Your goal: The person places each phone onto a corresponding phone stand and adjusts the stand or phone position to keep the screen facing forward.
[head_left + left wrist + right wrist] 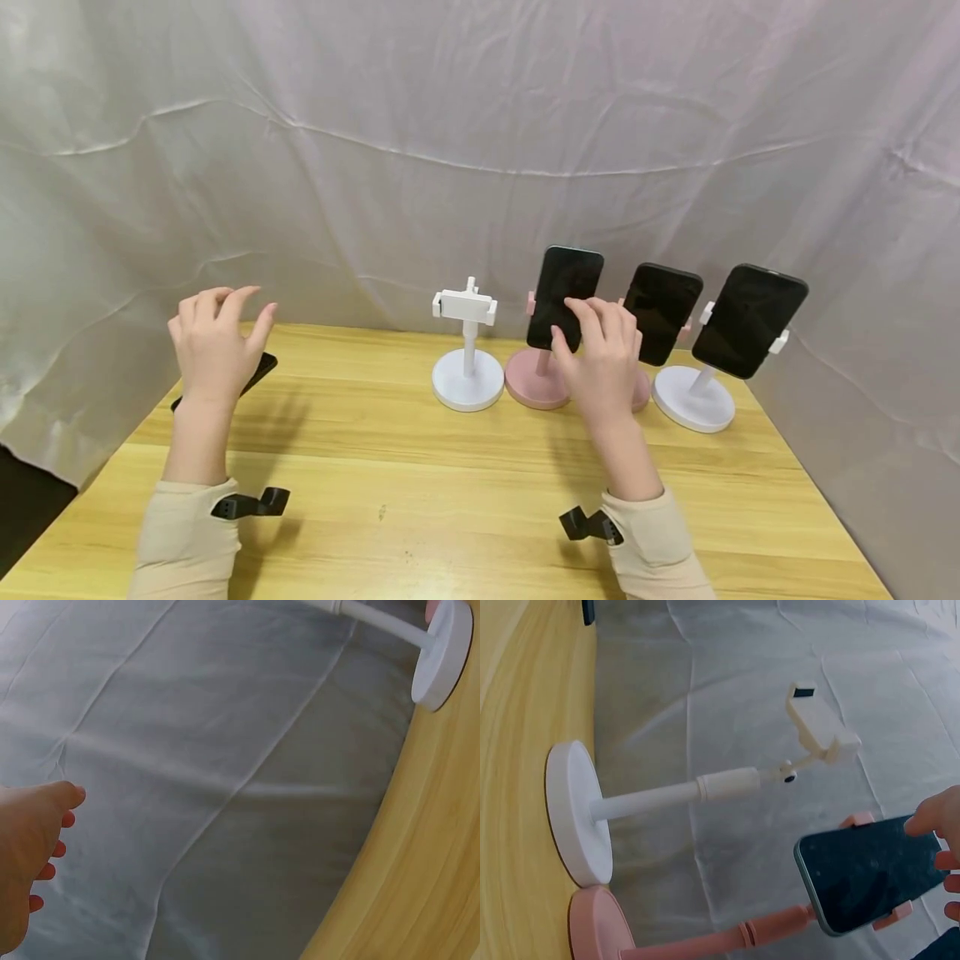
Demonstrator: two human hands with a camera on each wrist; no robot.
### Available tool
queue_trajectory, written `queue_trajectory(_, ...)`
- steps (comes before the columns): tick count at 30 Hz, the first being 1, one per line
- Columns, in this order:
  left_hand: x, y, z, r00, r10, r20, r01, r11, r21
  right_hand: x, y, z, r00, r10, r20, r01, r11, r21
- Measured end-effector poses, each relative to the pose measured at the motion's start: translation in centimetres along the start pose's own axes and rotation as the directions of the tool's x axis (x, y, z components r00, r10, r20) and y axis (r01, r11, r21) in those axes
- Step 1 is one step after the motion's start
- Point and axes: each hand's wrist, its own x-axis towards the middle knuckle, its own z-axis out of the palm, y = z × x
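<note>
My left hand (212, 350) hovers over the left part of the table, fingers loosely bent and holding nothing. Partly hidden beneath it lies a black phone (261, 372). My right hand (606, 367) is raised before a phone (859, 871) clamped upright in a pink phone stand (534, 385). Its thumb and fingers are apart and grip nothing; whether the fingertips touch the screen I cannot tell. Left of that stand is a white phone stand (468, 382) with no phone in its clamp (821, 727).
Further right, a second pink stand (641, 390) carries a black phone (660, 300), partly behind my right hand. Beside it a white stand (686, 404) holds another phone (750, 321), tilted. A grey cloth (337, 208) hangs behind the wooden table (390, 500).
</note>
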Motion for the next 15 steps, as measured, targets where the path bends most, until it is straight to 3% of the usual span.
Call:
queue_trajectory(9, -0.4, -2.4, -0.3, 0.99, -0.126, 0.067, 0.123, 0.991, 0.046, -0.5, -1.8, 0.8, 0.998, -0.065, 0.019, 0.064, 0.998, 0.027)
queue_trajectory(15, -0.8, -3.5, -0.2, 0.963, -0.223, 0.148, 0.21, 0.973, 0.098, -0.9, -2.6, 1.5, 0.994, -0.106, 0.038, 0.104, 0.993, 0.046)
